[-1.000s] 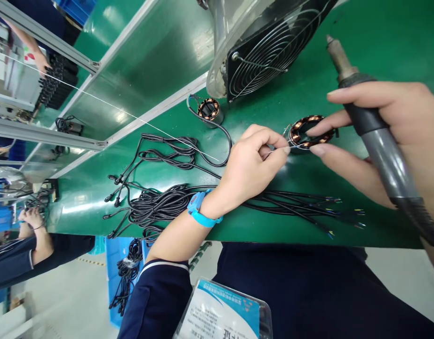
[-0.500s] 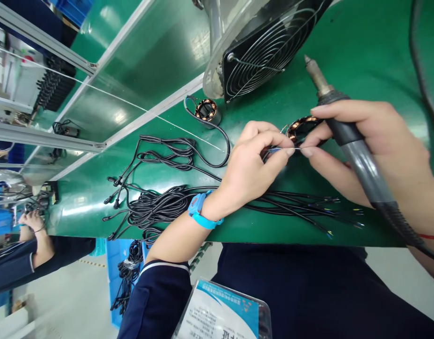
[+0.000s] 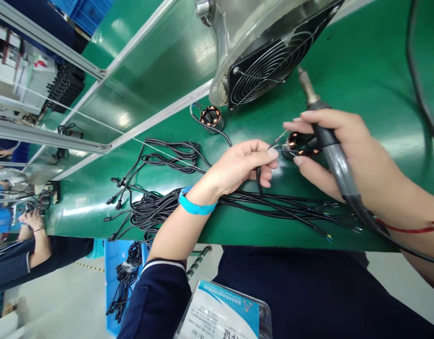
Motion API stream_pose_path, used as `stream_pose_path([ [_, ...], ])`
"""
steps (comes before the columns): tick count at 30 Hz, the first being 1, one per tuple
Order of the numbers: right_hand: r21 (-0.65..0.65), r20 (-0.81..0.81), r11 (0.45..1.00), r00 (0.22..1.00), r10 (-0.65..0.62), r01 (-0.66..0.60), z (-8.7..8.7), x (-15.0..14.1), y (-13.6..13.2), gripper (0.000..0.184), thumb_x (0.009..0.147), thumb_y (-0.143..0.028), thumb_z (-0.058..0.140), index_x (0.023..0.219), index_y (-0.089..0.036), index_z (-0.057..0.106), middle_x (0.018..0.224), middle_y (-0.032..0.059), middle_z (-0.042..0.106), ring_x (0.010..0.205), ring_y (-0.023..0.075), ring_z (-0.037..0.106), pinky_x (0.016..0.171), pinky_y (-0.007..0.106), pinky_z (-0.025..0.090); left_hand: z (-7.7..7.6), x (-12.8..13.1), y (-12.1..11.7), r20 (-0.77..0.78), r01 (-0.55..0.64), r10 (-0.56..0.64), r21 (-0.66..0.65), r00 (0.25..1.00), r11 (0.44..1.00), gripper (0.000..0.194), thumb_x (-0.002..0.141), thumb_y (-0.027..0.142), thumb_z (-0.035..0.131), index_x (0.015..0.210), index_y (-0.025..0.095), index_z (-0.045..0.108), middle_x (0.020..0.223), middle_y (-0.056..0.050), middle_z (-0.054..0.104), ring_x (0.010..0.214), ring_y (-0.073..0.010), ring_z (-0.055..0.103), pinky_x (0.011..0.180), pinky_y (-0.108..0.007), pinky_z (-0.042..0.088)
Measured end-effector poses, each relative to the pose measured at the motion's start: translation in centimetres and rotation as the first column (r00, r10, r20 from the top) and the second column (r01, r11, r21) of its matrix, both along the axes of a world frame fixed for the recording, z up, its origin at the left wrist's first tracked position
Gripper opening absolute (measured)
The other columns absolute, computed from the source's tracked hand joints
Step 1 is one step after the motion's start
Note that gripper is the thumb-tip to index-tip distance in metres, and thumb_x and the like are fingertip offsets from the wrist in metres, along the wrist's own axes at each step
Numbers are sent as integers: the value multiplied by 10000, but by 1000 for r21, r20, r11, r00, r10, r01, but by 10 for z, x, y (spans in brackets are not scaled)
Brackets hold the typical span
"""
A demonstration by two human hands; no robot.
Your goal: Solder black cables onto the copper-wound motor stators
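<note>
My left hand (image 3: pixel 238 165) pinches the wire end of a black cable (image 3: pixel 259 181) between thumb and fingers; the sheath hangs below the fingertips. Thin wires run from there towards a motor stator (image 3: pixel 291 147) with copper windings. In my right hand (image 3: pixel 365 150) is a soldering iron (image 3: pixel 333 162), its tip pointing up and away from the wires. The thumb and fingertips of that hand are around the stator, partly hiding it; I cannot tell how firmly they touch it.
A second stator (image 3: pixel 219 125) with a cable stands behind my left hand. Black cables (image 3: pixel 156 207) lie coiled on the green bench (image 3: pixel 231 230), stripped ends to the right. A fan (image 3: pixel 269 70) stands at the back. A blue bin (image 3: pixel 111 282) sits below; a co-worker's hands (image 3: pixel 33 220) are far left.
My left hand has moved slightly left and down, away from my right fingertips. The right fingers have spread apart from their pinch on the thin wire, and the iron has shifted a little left.
</note>
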State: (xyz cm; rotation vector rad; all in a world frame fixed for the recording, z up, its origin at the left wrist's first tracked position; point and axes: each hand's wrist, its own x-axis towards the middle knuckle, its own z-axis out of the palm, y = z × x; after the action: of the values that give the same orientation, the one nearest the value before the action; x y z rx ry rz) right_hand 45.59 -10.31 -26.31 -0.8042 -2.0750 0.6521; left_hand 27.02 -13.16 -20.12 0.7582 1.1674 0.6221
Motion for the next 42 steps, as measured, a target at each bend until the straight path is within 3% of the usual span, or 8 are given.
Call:
stream_pose_path([
  [4, 22, 29, 1000, 999, 19, -20, -4, -2, 1, 517, 855, -332, 530, 1337, -214, 387, 1145, 58, 575, 1143, 201, 531, 1009, 446, 402, -3, -1, 3, 16, -191, 191, 10, 982, 982, 176, 883, 174, 511, 730, 124, 440, 645, 29, 496, 449, 7, 348, 378, -131, 209],
  [9, -27, 43, 997, 997, -70, 71, -1, -1, -7, 452, 903, -369, 511, 1318, -217, 414, 999, 27, 625, 1030, 171, 575, 921, 379, 438, -5, 1, 4, -39, -234, 234, 15, 971, 972, 177, 818, 94, 556, 669, 106, 462, 553, 50, 402, 423, 19, 275, 389, -140, 126],
  [15, -60, 8, 996, 998, -70, 70, 0, -2, -12, 465, 902, -353, 529, 1334, -239, 399, 1021, 7, 626, 1032, 171, 579, 920, 383, 441, -3, 1, 3, -115, -183, 186, 38, 976, 982, 136, 777, 125, 646, 674, 93, 563, 528, 62, 429, 423, 24, 268, 403, -158, 176],
  [20, 76, 44, 988, 989, -140, 136, 4, -1, -13, 453, 911, -309, 521, 1338, -218, 402, 1008, 20, 628, 1046, 162, 554, 887, 338, 444, -3, 2, 1, -192, -104, 111, 46, 975, 994, 92, 782, 167, 670, 727, 108, 626, 549, 55, 499, 454, 8, 320, 460, -166, 283],
  [26, 86, -6, 995, 999, -50, 50, 3, -5, -16, 527, 881, -371, 553, 1349, -213, 368, 1069, 38, 606, 959, 188, 556, 826, 369, 447, 2, 3, 0, -174, -74, 84, 63, 981, 995, 226, 852, 240, 597, 685, 109, 521, 519, 65, 374, 420, 17, 251, 409, -158, 177],
  [33, 366, 147, 924, 973, -176, 112, 8, -10, -19, 323, 913, -314, 501, 1190, -155, 454, 864, 8, 603, 779, 163, 530, 756, 340, 402, 6, -4, 2, -107, -12, 11, -6, 994, 1000, 235, 888, 198, 483, 671, 111, 460, 520, 61, 358, 387, 12, 211, 399, -170, 108],
  [38, 371, 82, 906, 965, -250, 204, 8, -13, -22, 287, 883, -211, 528, 1164, -194, 467, 852, -12, 608, 758, 131, 562, 782, 305, 431, -8, 0, -2, -147, 190, -169, 140, 975, 972, 137, 837, 190, 570, 745, 89, 582, 664, 16, 551, 545, -10, 437, 515, -157, 305],
  [42, 352, 35, 904, 962, -271, 242, 9, -14, -18, 281, 898, -228, 529, 1170, -189, 476, 869, -14, 627, 757, 122, 569, 746, 281, 438, -6, 6, -4, -333, 238, -150, 243, 931, 940, 170, 872, 214, 501, 760, 105, 568, 695, 18, 553, 637, -40, 460, 646, -179, 361],
])
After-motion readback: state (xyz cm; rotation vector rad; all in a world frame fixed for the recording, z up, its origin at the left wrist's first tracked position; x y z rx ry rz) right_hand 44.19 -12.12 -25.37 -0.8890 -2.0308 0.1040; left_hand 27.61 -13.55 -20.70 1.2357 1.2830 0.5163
